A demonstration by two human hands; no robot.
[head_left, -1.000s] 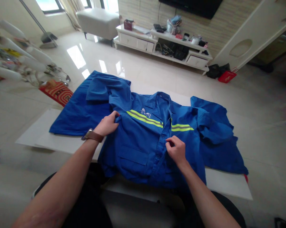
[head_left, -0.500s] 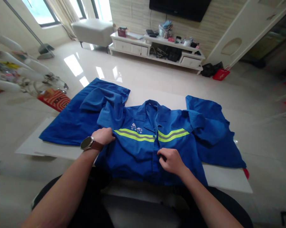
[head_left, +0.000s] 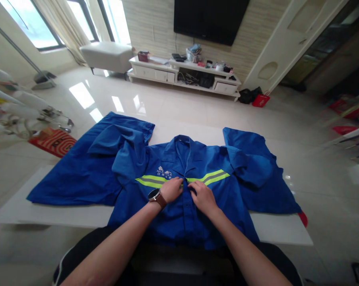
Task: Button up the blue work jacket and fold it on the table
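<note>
A blue work jacket (head_left: 167, 214) with yellow-green and grey chest stripes lies front up, its collar pointing away from me. My left hand (head_left: 171, 190), with a watch on the wrist, pinches the front edge of the jacket at the stripe. Just right of it, my right hand (head_left: 201, 194) has its fingers curled on the other side of the same front opening. The button between them is too small to make out. More blue cloth (head_left: 74, 171) lies under the left sleeve, and another blue piece (head_left: 271, 190) under the right sleeve.
The white table (head_left: 280, 230) shows its front edge on both sides. A red patterned bag (head_left: 55, 142) and white rolls stand at the left. Across the floor are a white bench (head_left: 106, 55), a low cabinet (head_left: 155, 71) with small items, and a red bag (head_left: 260, 100).
My left hand has moved right from the jacket's side to its centre front. My right hand has shifted up to the stripe, close beside it. The view has tilted up somewhat.
</note>
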